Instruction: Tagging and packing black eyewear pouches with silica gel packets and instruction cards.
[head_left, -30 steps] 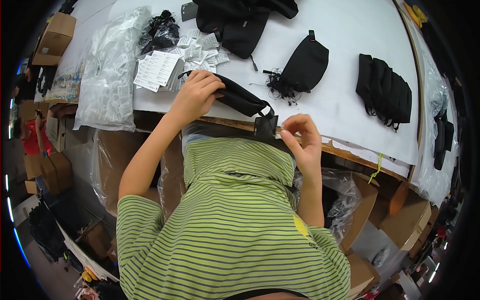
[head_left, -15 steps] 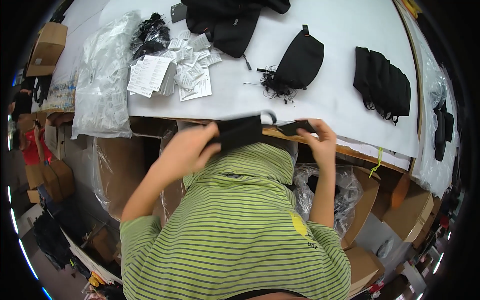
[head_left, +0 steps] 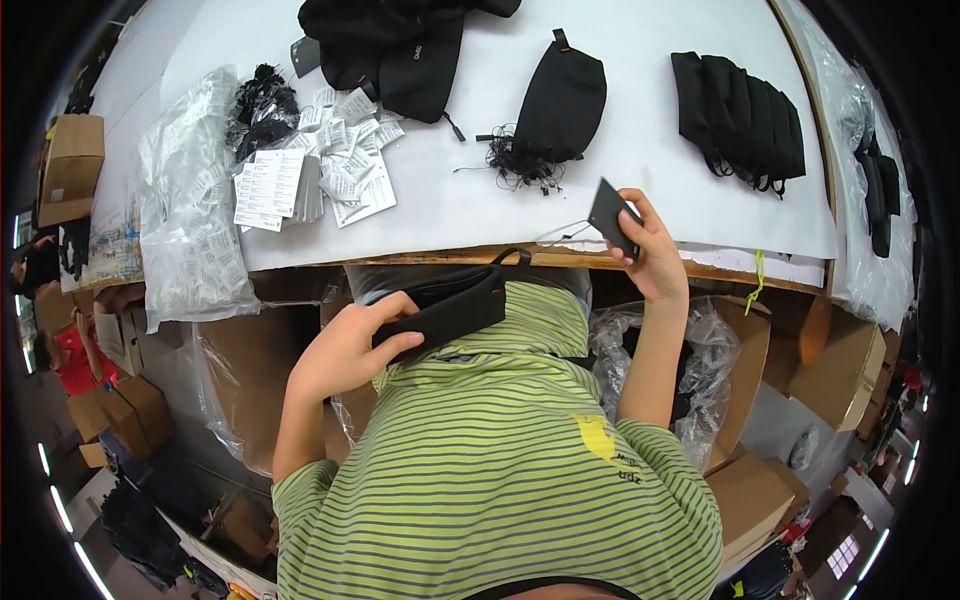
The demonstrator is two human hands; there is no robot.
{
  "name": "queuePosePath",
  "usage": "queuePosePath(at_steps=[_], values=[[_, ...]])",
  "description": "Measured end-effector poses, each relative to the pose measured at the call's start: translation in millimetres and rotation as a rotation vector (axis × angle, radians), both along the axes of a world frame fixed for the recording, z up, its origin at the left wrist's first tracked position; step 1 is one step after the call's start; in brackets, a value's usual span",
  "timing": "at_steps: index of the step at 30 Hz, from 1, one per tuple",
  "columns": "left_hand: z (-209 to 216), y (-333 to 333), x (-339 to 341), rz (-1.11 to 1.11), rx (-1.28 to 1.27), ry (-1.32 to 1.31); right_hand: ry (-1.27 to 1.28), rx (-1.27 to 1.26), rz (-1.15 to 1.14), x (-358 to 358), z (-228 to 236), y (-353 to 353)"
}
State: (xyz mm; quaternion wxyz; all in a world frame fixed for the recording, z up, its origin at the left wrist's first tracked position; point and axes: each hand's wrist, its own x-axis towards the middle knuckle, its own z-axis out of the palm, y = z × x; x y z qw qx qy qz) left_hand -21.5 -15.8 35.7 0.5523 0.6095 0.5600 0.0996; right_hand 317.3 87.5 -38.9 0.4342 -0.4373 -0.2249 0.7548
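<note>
A black fabric pouch (head_left: 465,312) lies against my striped shirt at the table's front edge, gripped at its left end by my left hand (head_left: 348,338). A small loop sticks up from the pouch's right end. To the right, my right hand (head_left: 655,250) pinches a black hang tag (head_left: 612,218) above the table edge. A thin string (head_left: 565,237) runs from the tag toward the pouch's loop. Beyond them on the table lies another black pouch (head_left: 565,100), with a tangle of black cords (head_left: 525,165) at its lower end.
A row of black pouches (head_left: 740,125) lies at the right. Left of centre are printed white cards (head_left: 268,190), small clear packets (head_left: 345,140) and a large plastic bag (head_left: 195,200). More black pouches (head_left: 420,70) are piled at the back. Cardboard boxes (head_left: 745,500) stand below the table.
My right hand has risen with the tag, now turned upright. My left hand and the pouch have moved lower and to the left. The whole view has shifted somewhat.
</note>
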Motion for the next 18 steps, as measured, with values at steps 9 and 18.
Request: queuePosePath(at_steps=[9,18], values=[[6,-1,13,0.024,0.046,-0.036,0.584,-0.452,-0.441,-73,-10,1],[10,-4,18,-0.022,0.097,0.013,0.454,-0.414,-0.222,-101,-10,6]])
